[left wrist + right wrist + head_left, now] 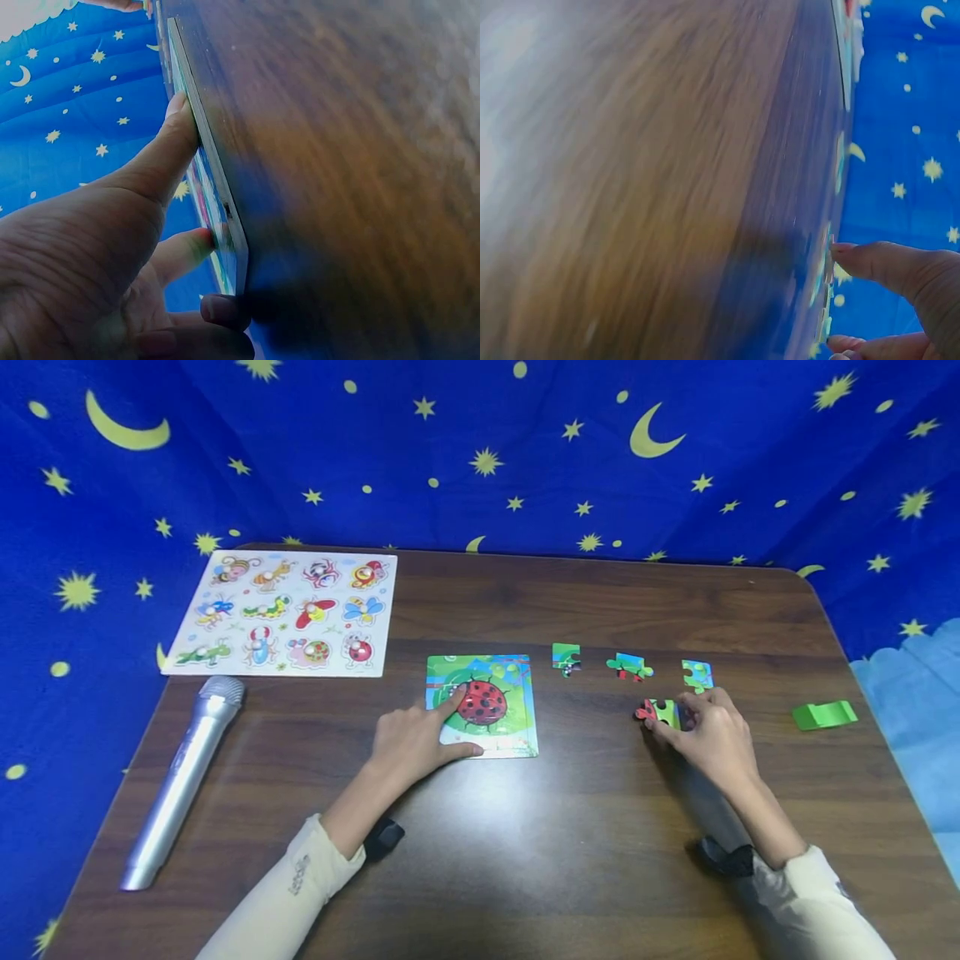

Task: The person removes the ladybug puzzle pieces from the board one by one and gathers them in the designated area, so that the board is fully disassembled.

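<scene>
A square puzzle board (521, 714) with a ladybug picture lies flat at the middle of the table. My left hand (411, 739) rests on it from the left: the thumb is near its lower edge and the index finger touches the picture. In the left wrist view the thumb (169, 142) presses on the board's face, near its edge (217, 176). To the right, my right hand (716, 735) pinches a red and green puzzle piece (663, 714) between thumb and fingers, low over the tabletop. The right wrist view shows that thumb (885, 262) against the piece, seen nearly edge-on.
Behind the right hand lie three loose puzzle pieces, one green (566, 656), one with red (630, 667), one blue (699, 673). A green curved piece (825, 716) sits at far right. Leftward are an insect peg board (292, 631) and a silver microphone (183, 785).
</scene>
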{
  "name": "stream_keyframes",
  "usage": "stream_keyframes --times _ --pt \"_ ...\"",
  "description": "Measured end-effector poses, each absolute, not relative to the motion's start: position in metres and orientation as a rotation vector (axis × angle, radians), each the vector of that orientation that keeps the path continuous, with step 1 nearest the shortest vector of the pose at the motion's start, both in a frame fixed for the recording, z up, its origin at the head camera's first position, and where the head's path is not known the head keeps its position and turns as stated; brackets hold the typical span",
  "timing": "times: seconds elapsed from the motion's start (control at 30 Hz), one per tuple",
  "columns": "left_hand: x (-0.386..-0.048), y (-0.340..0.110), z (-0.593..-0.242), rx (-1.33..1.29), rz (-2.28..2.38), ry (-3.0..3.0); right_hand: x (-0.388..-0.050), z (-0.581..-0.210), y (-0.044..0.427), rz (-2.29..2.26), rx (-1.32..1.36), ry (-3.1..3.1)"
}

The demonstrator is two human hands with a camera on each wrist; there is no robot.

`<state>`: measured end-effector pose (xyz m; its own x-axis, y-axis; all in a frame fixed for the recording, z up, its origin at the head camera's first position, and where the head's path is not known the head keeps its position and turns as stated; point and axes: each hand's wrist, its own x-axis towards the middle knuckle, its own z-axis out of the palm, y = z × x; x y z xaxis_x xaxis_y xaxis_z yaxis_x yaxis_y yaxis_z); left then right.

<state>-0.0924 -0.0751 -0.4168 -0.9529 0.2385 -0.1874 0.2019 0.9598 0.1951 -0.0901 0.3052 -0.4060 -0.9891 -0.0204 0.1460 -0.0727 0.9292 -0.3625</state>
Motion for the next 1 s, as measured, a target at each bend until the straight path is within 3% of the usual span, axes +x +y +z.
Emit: stream_keyframes --times 1.0 --pt "-0.092 -0.076 -0.417 0.353 0.258 2.924 -0.093 -0.409 0.358 0.460 -0.184 -3.125"
